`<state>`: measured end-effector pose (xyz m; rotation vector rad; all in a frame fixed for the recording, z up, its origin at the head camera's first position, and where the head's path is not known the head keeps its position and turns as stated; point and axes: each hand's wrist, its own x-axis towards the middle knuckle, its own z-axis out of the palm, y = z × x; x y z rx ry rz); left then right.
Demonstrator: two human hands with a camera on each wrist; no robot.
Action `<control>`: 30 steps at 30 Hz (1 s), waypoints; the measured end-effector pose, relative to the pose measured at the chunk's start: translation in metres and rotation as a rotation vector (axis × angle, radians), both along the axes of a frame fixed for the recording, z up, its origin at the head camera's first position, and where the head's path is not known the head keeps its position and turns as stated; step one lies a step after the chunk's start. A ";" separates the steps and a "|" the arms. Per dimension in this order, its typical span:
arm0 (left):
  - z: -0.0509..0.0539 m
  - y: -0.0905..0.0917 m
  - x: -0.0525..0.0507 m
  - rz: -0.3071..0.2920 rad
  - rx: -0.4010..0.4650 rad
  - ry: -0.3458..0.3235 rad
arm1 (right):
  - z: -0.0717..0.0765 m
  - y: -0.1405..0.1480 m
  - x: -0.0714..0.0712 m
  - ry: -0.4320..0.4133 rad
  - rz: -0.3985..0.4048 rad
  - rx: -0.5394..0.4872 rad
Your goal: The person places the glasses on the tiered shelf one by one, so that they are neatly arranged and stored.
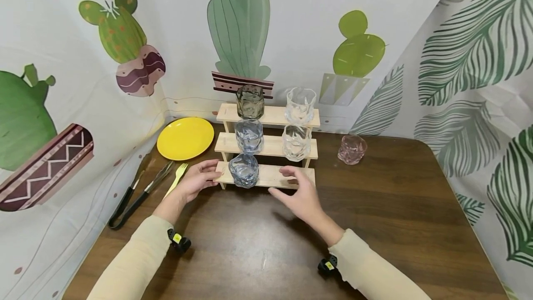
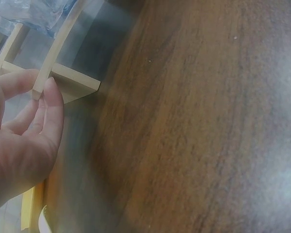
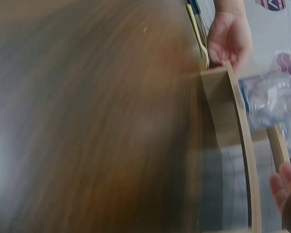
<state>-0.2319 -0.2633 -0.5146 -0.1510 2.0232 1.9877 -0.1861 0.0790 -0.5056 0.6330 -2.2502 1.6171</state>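
Note:
A three-tier wooden stand (image 1: 272, 175) holds several wavy glasses. My left hand (image 1: 197, 182) pinches the left end of its lowest board between thumb and fingers, as the left wrist view also shows. Close to that hand, a bluish glass (image 1: 244, 170) sits on the lowest board. My right hand (image 1: 303, 196) hovers at the front right of this board, fingers spread and bent, holding nothing. On the middle board stand another bluish glass (image 1: 249, 136) and a clear glass (image 1: 296, 142). The top board carries a smoky grey glass (image 1: 250, 102) and a clear glass (image 1: 300, 104).
A pink glass (image 1: 352, 149) stands on the brown table (image 1: 395, 207) right of the stand. Left of it lie a yellow plate (image 1: 185, 138), a yellow fork (image 1: 178, 177) and black-handled tongs (image 1: 143, 196). A printed cloth (image 1: 183, 50) hangs behind.

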 end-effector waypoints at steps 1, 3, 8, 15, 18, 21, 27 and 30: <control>0.000 -0.001 0.000 -0.003 -0.002 0.003 | -0.001 0.006 -0.001 0.035 -0.024 -0.009; -0.001 -0.002 0.000 -0.007 -0.005 0.008 | 0.001 0.018 -0.004 0.098 -0.078 -0.039; -0.002 -0.003 -0.001 -0.013 -0.004 0.010 | 0.008 0.048 -0.013 0.179 -0.269 -0.091; -0.003 -0.002 -0.002 -0.027 -0.007 0.020 | -0.008 0.098 -0.039 0.132 -0.505 -0.143; -0.002 -0.002 -0.001 -0.018 -0.002 0.018 | -0.014 0.116 -0.051 0.102 -0.608 -0.110; -0.002 -0.001 0.000 -0.014 -0.002 0.012 | -0.018 0.128 -0.060 0.082 -0.682 -0.075; -0.002 0.000 0.000 -0.011 -0.001 0.008 | -0.023 0.143 -0.074 0.022 -0.772 -0.026; -0.001 0.000 0.000 -0.011 0.005 0.011 | -0.024 0.148 -0.080 -0.050 -0.790 -0.019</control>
